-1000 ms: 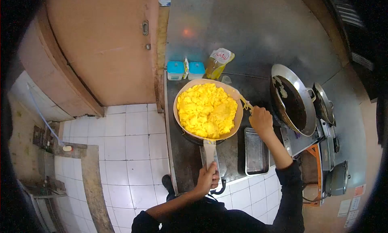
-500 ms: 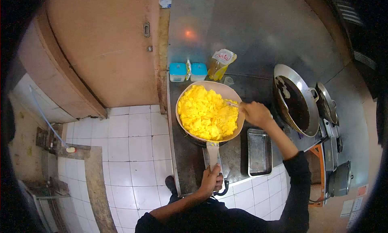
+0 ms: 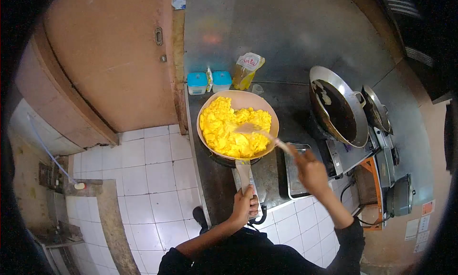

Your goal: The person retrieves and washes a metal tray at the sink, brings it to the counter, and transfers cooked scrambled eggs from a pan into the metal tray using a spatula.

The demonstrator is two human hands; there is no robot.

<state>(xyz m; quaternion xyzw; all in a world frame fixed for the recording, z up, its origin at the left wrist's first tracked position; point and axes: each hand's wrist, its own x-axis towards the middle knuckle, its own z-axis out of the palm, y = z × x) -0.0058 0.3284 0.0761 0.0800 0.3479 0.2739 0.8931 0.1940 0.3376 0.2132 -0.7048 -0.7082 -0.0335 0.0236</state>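
Note:
Yellow scrambled eggs (image 3: 229,127) fill most of a beige frying pan (image 3: 272,110) that sits on a burner on the dark counter. My left hand (image 3: 244,204) is wrapped round the pan's handle at the near side. In my right hand (image 3: 310,172), to the right of the pan, is a light-coloured spatula (image 3: 272,139). Its blade rests in the middle of the eggs, its shaft crossing the pan's right rim. Below the spatula and beside the pan lies a rectangular metal tray (image 3: 296,172), partly hidden by my right hand.
A large wok (image 3: 360,106) with dark oil stands at the right, a smaller wok (image 3: 374,108) behind it. Along the wall are two blue-lidded containers (image 3: 197,82), an oil pouch (image 3: 246,72) and a small clear cup (image 3: 257,88). The counter's left edge borders the tiled floor (image 3: 157,179).
My right hand has moved down and nearer to me, drawing the spatula from the pan's right side across the eggs. The eggs have shifted, with a dip at the back. The view has shifted slightly.

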